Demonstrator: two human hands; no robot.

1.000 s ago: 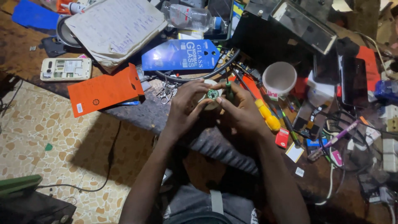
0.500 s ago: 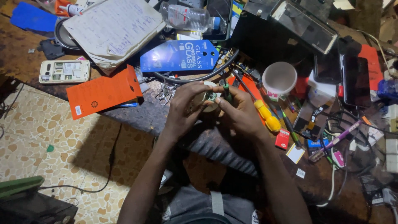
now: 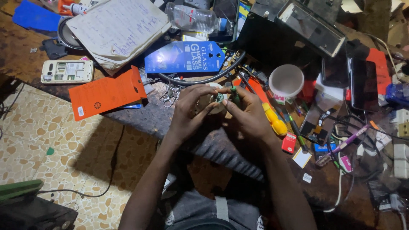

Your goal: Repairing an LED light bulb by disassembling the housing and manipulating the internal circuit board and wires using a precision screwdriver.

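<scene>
Small part (image 3: 219, 99), pale, greenish centre, pinched

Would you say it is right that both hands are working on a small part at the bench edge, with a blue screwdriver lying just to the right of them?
Not quite: the screwdriver beside the right hand has a yellow handle, not blue, as the head view shows. The rest stands: the left hand and the right hand meet on a small part at the bench edge.

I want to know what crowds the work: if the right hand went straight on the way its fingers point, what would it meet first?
The right hand points up-left, so it would likely meet the small round part pinched between both hands, then the left hand; depth is unclear.
</scene>
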